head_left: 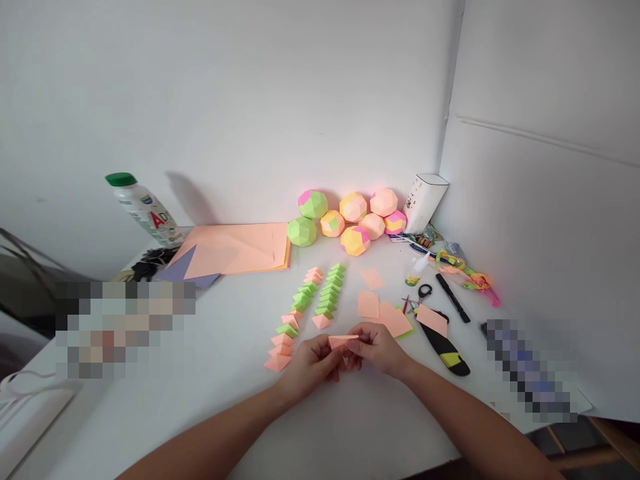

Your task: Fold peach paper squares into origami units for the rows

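Both my hands meet over the white table, pinching one small folded piece of pink paper between them. My left hand grips its left end with closed fingers. My right hand grips its right end. Just beyond my hands two rows of folded pink and green paper units run away from me. Loose pink paper squares lie to the right of the rows.
Several paper balls in pink, yellow and green sit against the back wall beside a white box. Large pink sheets and a green-capped bottle lie at the back left. Scissors, a black pen and a black-yellow utility knife lie right.
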`<state>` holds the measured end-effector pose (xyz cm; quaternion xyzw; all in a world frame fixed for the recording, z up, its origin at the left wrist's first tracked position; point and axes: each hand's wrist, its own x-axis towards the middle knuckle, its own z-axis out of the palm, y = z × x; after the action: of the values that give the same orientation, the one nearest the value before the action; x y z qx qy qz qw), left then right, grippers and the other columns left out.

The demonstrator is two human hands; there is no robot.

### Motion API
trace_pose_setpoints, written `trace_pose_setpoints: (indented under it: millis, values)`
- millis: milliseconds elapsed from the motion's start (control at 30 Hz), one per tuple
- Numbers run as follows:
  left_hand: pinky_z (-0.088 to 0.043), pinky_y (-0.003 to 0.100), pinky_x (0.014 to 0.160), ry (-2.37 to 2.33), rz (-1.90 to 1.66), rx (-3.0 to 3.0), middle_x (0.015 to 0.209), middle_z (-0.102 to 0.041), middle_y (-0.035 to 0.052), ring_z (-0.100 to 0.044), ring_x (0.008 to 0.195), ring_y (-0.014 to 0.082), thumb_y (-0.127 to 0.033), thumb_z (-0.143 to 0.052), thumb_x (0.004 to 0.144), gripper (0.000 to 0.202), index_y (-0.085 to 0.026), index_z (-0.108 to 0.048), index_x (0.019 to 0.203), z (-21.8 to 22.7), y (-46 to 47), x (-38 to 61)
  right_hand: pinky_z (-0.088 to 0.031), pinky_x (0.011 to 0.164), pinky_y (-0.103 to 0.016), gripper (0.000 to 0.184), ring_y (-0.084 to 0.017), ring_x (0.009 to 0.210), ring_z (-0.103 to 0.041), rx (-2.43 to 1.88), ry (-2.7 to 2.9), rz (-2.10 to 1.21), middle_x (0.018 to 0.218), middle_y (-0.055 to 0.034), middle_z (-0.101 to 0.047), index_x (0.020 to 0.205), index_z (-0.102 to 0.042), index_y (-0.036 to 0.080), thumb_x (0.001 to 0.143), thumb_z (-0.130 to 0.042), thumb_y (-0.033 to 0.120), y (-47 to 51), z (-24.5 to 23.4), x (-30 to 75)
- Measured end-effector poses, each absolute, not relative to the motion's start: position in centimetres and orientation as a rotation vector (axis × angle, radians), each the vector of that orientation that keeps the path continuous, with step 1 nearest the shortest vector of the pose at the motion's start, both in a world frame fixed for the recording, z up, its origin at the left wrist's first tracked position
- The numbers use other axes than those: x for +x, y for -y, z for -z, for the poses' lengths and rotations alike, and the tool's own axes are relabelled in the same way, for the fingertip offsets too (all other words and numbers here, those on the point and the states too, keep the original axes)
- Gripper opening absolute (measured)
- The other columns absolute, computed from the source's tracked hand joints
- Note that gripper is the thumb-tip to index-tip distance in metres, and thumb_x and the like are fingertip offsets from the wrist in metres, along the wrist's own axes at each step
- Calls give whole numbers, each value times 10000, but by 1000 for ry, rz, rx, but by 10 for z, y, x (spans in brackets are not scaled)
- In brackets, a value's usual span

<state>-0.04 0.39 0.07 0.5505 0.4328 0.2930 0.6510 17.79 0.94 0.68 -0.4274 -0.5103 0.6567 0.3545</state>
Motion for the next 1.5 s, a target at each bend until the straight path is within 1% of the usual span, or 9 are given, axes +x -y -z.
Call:
trace_pose_setpoints:
  millis: [300, 433, 600, 667, 800, 900, 1100, 1300, 1500]
  values:
    - [-414, 210, 471, -991, -689, 1258, 586, -618, -15, -539, 485, 102, -442, -543, 827, 301, -179, -505, 686, -2, 0, 0, -475, 471, -234, 293, -127, 510, -623, -1134, 1364, -1706, 612, -19, -664, 722, -567, 132, 735, -676, 403, -9, -5, 179]
    - [-390, 205, 460, -1012, -672, 1281, 552, -605, -22, -522, 473, 100, -402, -537, 831, 278, -187, -472, 666, -2, 0, 0, -475, 448, -224, 195, -122, 473, -615, -1195, 1395, -1708, 587, -14, -660, 670, -539, 138, 724, -650, 288, -7, -3, 178]
    - [-353, 201, 450, -1017, -642, 1347, 519, -574, -36, -491, 460, 97, -331, -561, 803, 217, -185, -483, 663, -1, 1, -1, -428, 394, -182, 9, -99, 408, -575, -1314, 1512, -1610, 503, 35, -601, 672, -560, 140, 678, -568, 142, -3, -6, 175]
    - [-346, 203, 448, -1038, -652, 1340, 507, -570, -36, -488, 452, 98, -343, -564, 800, 235, -187, -469, 653, 0, 1, -1, -409, 384, -172, 29, -93, 393, -563, -1364, 1524, -1586, 486, 44, -587, 646, -545, 148, 660, -543, 123, -3, -9, 176]
    - [-367, 214, 464, -1046, -692, 1276, 498, -572, -31, -504, 448, 107, -405, -552, 811, 280, -192, -451, 661, 1, 0, -1, -385, 386, -169, 83, -89, 396, -546, -1388, 1492, -1532, 477, 51, -571, 590, -490, 169, 622, -522, 99, -8, -12, 182]
    - [-384, 220, 470, -1028, -713, 1236, 493, -569, -32, -514, 445, 114, -442, -552, 810, 298, -194, -461, 673, 1, -1, -1, -392, 407, -177, 83, -90, 425, -539, -1337, 1480, -1536, 504, 46, -578, 624, -482, 176, 638, -526, 107, -10, -12, 185]
    - [-362, 218, 461, -1049, -691, 1282, 488, -574, -29, -511, 436, 113, -452, -554, 807, 301, -187, -489, 682, 0, 0, -1, -420, 451, -193, 120, -101, 522, -574, -1230, 1562, -1602, 669, -3, -624, 742, -544, 159, 734, -609, 260, -8, -9, 183]
    - [-368, 219, 472, -1017, -721, 1247, 479, -574, -35, -503, 438, 108, -476, -555, 802, 350, -204, -408, 638, 1, 1, -1, -415, 449, -211, 185, -93, 455, -534, -1272, 1444, -1595, 561, 12, -604, 597, -486, 168, 710, -610, 246, -8, -11, 180]
    - [-408, 230, 502, -947, -745, 1174, 511, -577, -34, -521, 463, 109, -501, -550, 809, 341, -195, -440, 704, 3, 0, -1, -402, 433, -209, 98, -89, 420, -511, -1262, 1376, -1594, 502, 37, -572, 596, -520, 162, 682, -564, 175, -9, -16, 181]
